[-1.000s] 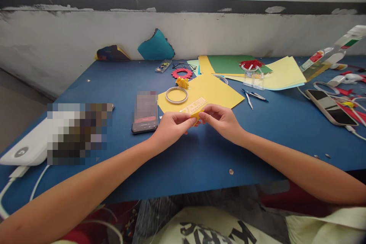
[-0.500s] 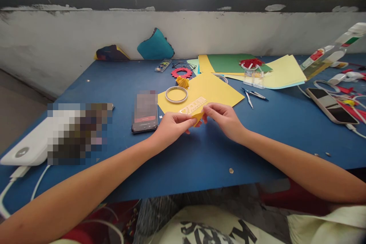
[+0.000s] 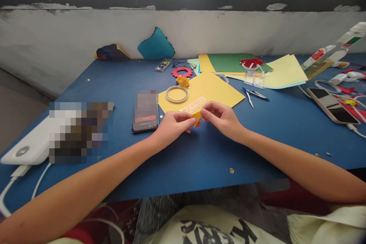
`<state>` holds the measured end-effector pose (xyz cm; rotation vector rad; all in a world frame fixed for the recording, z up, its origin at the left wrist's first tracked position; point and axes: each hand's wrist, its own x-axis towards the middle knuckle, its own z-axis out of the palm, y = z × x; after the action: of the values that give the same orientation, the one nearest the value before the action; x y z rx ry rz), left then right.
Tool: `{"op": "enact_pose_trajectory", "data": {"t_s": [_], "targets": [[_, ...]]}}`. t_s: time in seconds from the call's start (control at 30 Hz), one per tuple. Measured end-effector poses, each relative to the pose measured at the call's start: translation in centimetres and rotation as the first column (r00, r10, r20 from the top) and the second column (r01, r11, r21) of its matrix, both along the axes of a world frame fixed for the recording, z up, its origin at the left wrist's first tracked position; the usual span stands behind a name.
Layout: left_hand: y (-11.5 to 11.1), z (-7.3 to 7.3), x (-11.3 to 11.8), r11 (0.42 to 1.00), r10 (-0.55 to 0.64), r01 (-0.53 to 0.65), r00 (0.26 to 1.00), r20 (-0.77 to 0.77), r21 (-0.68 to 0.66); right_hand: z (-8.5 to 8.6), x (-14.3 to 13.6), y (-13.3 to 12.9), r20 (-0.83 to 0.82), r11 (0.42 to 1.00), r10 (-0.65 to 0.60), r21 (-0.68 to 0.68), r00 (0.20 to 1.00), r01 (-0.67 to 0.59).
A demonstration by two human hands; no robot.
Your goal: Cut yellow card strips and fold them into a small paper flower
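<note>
The left hand (image 3: 177, 126) pinches a small folded piece of yellow paper (image 3: 195, 117) between thumb and fingers, and the right hand (image 3: 221, 119) has its thumb and finger closed at the paper's right edge. The little paper is over the blue table (image 3: 183, 167), just in front of a pale flat ruler with cut-out shapes (image 3: 194, 105) (it lies on a big yellow sheet (image 3: 211, 87)).

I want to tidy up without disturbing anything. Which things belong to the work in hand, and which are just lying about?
Seemingly in use:
- small yellow paper piece, in the left hand, the right hand at its edge
- probably the yellow sheet and ruler

Apparently just lying about:
- power bank
- right-side phone
- bottle
</note>
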<state>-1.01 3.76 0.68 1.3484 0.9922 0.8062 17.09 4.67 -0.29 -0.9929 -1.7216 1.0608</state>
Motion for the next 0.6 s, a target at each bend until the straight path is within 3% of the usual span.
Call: {"op": "enact_pose_trajectory", "data": {"t_s": [0.2, 0.43, 0.6], "targets": [[-0.04, -0.06, 0.00, 0.998, -0.006, 0.011, 0.997, 0.071, -0.061, -0.08, 0.02, 0.11, 0.065, 0.999, -0.020, 0.049, 0.998, 0.017], [0.03, -0.48, -0.08, 0.992, 0.127, -0.123, 0.980, 0.153, -0.034, 0.05, -0.30, -0.22, 0.184, 0.995, 0.063, 0.068, 0.981, -0.077], [-0.10, -0.53, -0.05, 0.993, 0.104, -0.092, 0.981, 0.166, -0.078, -0.09, -0.41, -0.36, 0.159, 0.995, 0.083, 0.034, 0.984, -0.090]]}}
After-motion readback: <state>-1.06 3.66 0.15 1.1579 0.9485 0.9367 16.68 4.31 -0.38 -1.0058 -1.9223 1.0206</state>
